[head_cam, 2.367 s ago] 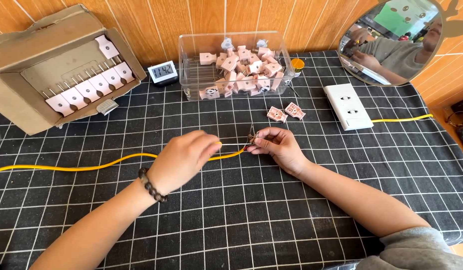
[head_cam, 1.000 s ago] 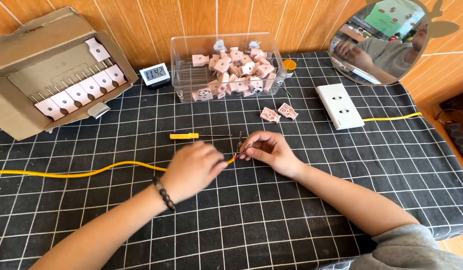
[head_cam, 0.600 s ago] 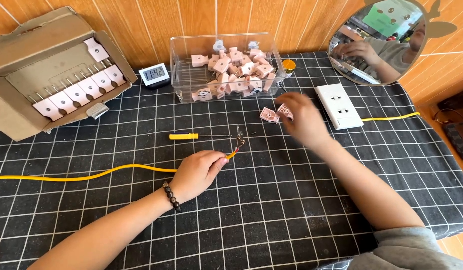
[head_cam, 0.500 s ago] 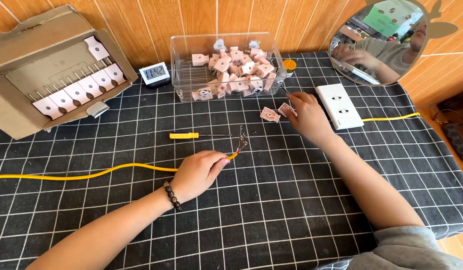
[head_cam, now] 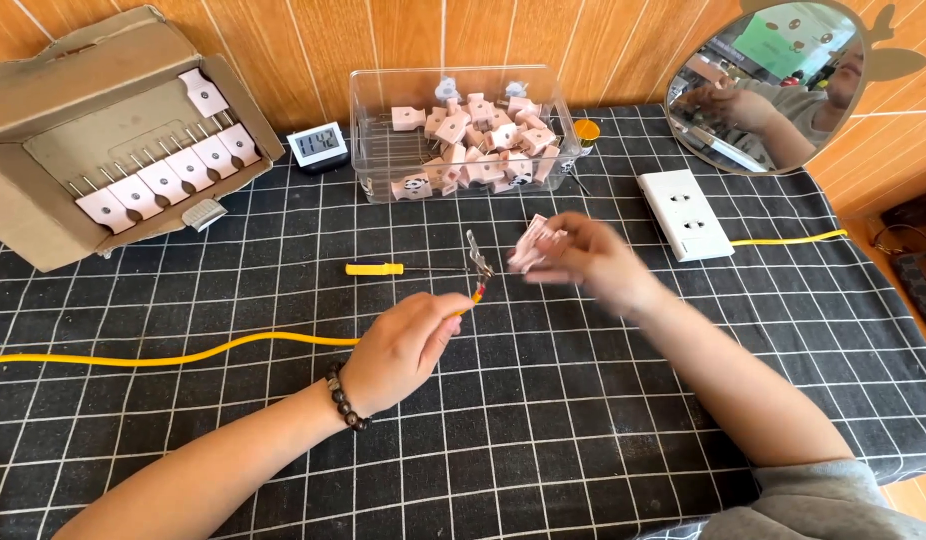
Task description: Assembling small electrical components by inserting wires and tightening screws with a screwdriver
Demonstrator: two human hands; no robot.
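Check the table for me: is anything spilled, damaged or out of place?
Nothing spilled. The yellow cable ends in bare splayed wires, pinched by the left hand; that looks stripped on purpose. The right hand holds a pink plug, blurred. A screwdriver lies loose nearby.

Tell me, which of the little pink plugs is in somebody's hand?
The pink plug held in the right hand over the black cloth. The other plugs lie loose in the clear plastic bin or stand lined up in the cardboard box.

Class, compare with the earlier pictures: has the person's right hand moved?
Yes. The right hand, holding a pink plug, has come back left from the white socket plate toward the yellow cable's stripped end.
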